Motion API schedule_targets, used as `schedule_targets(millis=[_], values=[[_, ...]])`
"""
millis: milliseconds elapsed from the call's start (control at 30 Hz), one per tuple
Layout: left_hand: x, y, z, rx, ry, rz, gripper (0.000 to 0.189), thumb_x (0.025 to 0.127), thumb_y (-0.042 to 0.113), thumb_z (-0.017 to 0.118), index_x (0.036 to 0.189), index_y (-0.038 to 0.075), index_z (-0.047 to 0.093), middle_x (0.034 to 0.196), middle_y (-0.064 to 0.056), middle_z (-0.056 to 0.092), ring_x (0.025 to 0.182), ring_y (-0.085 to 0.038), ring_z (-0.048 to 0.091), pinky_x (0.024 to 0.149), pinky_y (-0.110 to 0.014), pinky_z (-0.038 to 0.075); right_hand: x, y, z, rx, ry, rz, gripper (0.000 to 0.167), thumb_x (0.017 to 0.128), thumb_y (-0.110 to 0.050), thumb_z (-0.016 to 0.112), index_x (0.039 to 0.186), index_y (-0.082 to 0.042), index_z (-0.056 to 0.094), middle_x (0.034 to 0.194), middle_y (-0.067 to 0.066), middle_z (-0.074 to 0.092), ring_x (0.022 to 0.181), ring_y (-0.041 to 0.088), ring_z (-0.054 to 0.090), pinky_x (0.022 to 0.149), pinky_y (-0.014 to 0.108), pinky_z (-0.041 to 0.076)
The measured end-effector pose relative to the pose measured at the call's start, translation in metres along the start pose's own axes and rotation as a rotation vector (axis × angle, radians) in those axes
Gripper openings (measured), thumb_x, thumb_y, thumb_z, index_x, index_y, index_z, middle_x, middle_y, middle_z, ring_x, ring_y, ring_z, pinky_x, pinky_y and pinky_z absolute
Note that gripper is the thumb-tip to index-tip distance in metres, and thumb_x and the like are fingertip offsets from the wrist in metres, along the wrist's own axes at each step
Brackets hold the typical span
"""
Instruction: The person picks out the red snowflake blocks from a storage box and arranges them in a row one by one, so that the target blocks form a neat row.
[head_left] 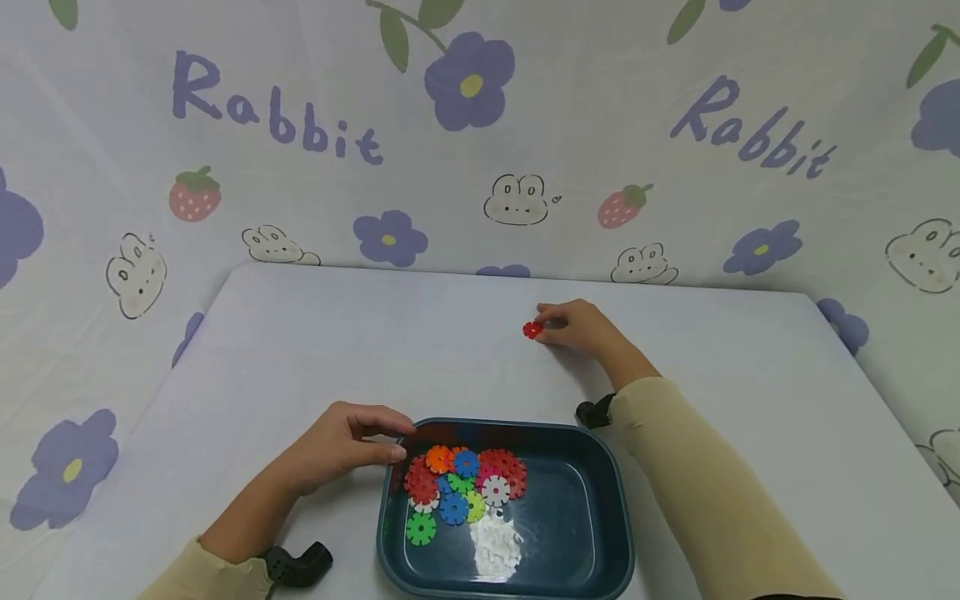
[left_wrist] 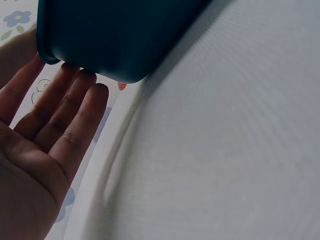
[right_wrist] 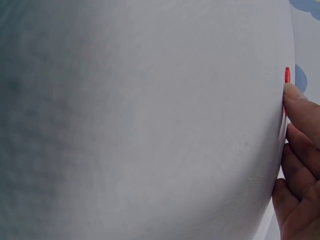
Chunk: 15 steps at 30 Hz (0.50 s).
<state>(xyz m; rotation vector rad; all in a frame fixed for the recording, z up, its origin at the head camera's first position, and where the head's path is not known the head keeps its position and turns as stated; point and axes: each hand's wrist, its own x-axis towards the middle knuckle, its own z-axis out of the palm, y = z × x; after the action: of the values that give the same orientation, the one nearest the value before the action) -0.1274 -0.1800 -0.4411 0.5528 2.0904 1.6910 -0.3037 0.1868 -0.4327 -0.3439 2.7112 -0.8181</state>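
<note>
Toward the back of the table, my right hand pinches a red notched plastic snowflake disc between thumb and fingertips. In the right wrist view the disc shows edge-on above the thumb tip, close over the white surface. My left hand holds the back left corner of a dark teal tray, thumb and index finger at its rim. From the left wrist view, the other fingers reach up along the outside of the tray wall. Several discs in red, blue, green, orange and white lie in the tray's left half.
A white table stands against a printed cloth backdrop. Black wrist devices sit at both sleeves, the left one beside the tray and the right one just behind its back edge.
</note>
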Motion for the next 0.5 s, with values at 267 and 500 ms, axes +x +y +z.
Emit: schedule_targets(millis=[267,500], values=[[-0.003,-0.003,-0.002,-0.002,-0.007,0.026,0.031,0.084,0.010,0.077,0.114,0.005,0.070,0.120,-0.012,0.068,0.114,-0.032,0.062,0.093,-0.029,0.054,0.001,0.002,0.003,0.014,-0.005,0.003,0.036,0.090,-0.023,0.072,0.125,-0.015,0.068,0.150,0.002,0.048,0.146,0.029,0.032,0.118,0.052,0.026],[0.000,-0.005,0.001,-0.012,-0.001,0.023,0.031,0.084,0.014,0.078,0.113,0.006,0.070,0.121,-0.012,0.068,0.113,-0.033,0.061,0.092,-0.030,0.054,-0.002,0.006,-0.009,0.029,-0.025,0.004,0.043,0.090,-0.029,0.071,0.131,-0.016,0.064,0.148,0.005,0.051,0.143,0.030,0.038,0.115,0.052,0.032]])
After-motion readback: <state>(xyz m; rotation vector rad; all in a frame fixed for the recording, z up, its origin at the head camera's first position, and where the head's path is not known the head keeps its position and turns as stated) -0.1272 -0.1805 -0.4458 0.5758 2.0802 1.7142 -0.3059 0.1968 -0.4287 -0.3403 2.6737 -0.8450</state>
